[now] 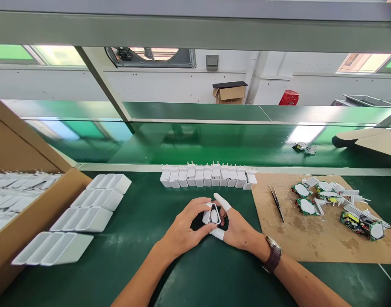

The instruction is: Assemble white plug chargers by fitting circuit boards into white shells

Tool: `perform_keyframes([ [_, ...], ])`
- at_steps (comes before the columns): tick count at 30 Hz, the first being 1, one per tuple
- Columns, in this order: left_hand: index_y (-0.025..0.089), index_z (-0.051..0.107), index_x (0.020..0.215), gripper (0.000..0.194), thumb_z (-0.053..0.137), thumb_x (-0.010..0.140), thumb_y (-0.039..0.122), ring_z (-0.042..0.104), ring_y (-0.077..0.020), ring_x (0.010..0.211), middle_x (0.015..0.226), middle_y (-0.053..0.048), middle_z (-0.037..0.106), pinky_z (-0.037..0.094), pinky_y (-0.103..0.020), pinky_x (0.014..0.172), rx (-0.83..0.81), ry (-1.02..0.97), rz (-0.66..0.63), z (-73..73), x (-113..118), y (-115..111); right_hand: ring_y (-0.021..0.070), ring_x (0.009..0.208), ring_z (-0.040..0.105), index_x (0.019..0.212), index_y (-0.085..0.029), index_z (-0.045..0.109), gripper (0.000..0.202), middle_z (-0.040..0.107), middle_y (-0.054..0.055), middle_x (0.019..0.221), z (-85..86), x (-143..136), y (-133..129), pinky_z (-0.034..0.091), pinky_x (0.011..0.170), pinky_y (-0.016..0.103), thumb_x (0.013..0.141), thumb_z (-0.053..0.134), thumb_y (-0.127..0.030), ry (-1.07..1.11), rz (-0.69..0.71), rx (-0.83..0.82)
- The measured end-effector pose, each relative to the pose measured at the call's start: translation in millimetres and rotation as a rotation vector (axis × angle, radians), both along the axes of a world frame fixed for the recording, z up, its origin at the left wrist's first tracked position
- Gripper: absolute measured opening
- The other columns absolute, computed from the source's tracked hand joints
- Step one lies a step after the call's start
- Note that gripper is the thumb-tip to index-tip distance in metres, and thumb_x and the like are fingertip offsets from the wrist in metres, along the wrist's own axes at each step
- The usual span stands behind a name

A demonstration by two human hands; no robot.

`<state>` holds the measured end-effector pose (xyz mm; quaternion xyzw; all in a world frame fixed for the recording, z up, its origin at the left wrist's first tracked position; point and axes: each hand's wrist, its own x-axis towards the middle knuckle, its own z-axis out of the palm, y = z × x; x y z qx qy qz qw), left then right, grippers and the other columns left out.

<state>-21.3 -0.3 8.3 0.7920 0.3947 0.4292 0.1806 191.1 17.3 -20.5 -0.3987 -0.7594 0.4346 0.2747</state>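
I hold a small white open-ended plastic housing (214, 217) over the dark green worktop (131, 264), my left hand (185, 221) and right hand (238, 228) partly closed around it. Beyond: a glossy green strip (214, 143), a white wall (170, 87). Fingers hide the housing's sides; its contents are unclear. The left edge crops a brown cardboard box (59, 196).

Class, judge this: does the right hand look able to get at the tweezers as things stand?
Probably yes: the tweezers lie uncovered on the brown board, with nothing standing between them and the right hand. That hand is occupied with the white case, though, so would likely need freeing first.
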Motion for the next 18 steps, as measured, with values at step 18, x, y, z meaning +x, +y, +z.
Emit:
perform_keyframes([
  [18,0.023,0.066,0.099,0.012,0.074,0.091,0.022,0.064,-0.0306,0.124,0.129,-0.013,0.068,0.059,-0.049,0.099,0.124,0.088,-0.116,3.4,5.6,3.8,0.0212,0.086,0.065,0.153,-0.024,0.037,0.086,0.060,0.009,0.120,11.5,-5.3,-2.2,0.057,0.074,0.036,0.076,0.075,-0.020,0.027,-0.023,0.019],
])
